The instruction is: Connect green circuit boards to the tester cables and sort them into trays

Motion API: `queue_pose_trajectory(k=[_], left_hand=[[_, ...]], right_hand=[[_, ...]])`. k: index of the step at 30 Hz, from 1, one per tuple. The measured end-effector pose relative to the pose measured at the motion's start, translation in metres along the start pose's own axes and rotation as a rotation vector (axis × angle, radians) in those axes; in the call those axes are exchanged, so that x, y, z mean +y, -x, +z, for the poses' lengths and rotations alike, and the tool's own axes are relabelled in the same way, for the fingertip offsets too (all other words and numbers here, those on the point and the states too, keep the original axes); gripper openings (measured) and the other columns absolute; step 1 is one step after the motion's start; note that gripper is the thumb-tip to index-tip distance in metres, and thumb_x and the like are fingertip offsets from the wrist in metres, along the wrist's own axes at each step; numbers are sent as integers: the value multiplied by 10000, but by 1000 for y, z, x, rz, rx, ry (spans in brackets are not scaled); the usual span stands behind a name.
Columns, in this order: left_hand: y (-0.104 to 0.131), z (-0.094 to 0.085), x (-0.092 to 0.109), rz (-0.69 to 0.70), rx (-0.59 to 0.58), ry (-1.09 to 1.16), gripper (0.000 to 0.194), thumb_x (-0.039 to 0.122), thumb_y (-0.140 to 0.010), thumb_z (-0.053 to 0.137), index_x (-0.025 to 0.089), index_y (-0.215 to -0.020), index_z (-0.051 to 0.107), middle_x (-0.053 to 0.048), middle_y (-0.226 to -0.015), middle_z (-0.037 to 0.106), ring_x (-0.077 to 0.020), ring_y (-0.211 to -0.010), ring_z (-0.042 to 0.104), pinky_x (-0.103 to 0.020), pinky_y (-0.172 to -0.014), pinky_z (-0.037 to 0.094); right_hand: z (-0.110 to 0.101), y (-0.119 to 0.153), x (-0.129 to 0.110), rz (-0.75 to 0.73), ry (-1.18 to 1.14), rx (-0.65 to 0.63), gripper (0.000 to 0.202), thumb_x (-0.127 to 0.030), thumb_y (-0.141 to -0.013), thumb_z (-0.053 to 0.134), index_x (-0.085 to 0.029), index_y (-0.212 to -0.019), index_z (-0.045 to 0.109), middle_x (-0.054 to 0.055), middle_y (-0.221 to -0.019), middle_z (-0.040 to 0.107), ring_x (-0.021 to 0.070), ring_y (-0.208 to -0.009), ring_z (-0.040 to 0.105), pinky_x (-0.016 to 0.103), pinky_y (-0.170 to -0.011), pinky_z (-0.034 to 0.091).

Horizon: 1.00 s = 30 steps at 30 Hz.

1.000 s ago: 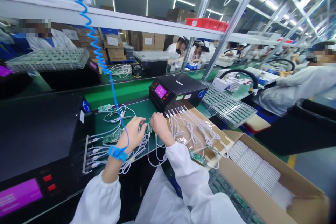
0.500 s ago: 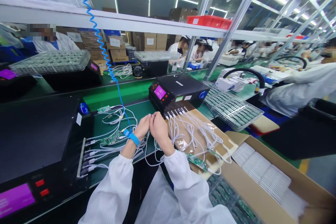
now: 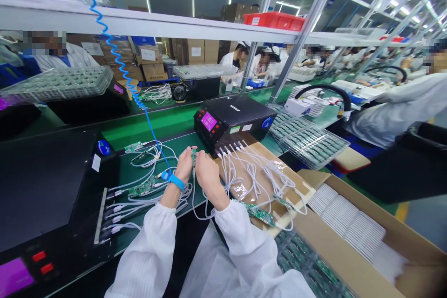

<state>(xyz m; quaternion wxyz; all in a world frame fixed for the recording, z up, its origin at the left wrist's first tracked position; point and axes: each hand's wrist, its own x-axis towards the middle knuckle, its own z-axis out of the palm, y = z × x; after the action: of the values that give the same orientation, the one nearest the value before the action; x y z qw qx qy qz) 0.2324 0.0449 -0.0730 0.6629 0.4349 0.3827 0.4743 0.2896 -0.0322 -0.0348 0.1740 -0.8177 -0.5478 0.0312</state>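
My left hand, with a blue strap on its wrist, is closed on a small green circuit board. My right hand is closed at the board's right side, its fingertips partly hidden. Below the board, a white cable hangs between my hands; its plug cannot be made out. To the left, another circuit board lies among white cables that run to a connector strip. On the right, more white cables lie over a brown cardboard sheet, with a green board at its near edge.
Black test boxes with purple screens stand at the left and behind my hands. At the right are a tray of boards and a carton holding white pieces. A blue coiled cord hangs down to the wrist strap. Other people sit further back.
My hands have drawn slightly apart and shifted a little left in view, so the green board between them now shows. The whole view has shifted slightly too.
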Motion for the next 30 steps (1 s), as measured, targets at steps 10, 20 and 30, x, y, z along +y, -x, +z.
queue_pose_trajectory(k=[10,20,30], left_hand=[[-7,5,18,-85,109,232,283,351,-1052,489,120,-1070,652,-88,-821,709,-133,-676,670,-289,-750,565],[-18,7,27,-205,216,458,300,231,-1087,322,130,-1017,597,-65,-759,647,-121,-620,630,-231,-644,545],[-14,-14,60,-263,124,385,342,270,-1092,317,140,-942,595,-56,-776,642,-136,-698,657,-290,-722,595]], right_hand=[[15,25,4,42,-247,-69,201,-258,-1076,487,-148,-1147,639,116,-1067,747,227,-986,710,287,-759,479],[13,20,4,-16,-186,-11,250,-208,-1057,498,-160,-1057,743,116,-1071,761,258,-1071,656,309,-840,444],[27,15,-3,-41,-99,-81,283,-222,-1062,465,-101,-1111,716,166,-1068,734,299,-1122,619,363,-899,465]])
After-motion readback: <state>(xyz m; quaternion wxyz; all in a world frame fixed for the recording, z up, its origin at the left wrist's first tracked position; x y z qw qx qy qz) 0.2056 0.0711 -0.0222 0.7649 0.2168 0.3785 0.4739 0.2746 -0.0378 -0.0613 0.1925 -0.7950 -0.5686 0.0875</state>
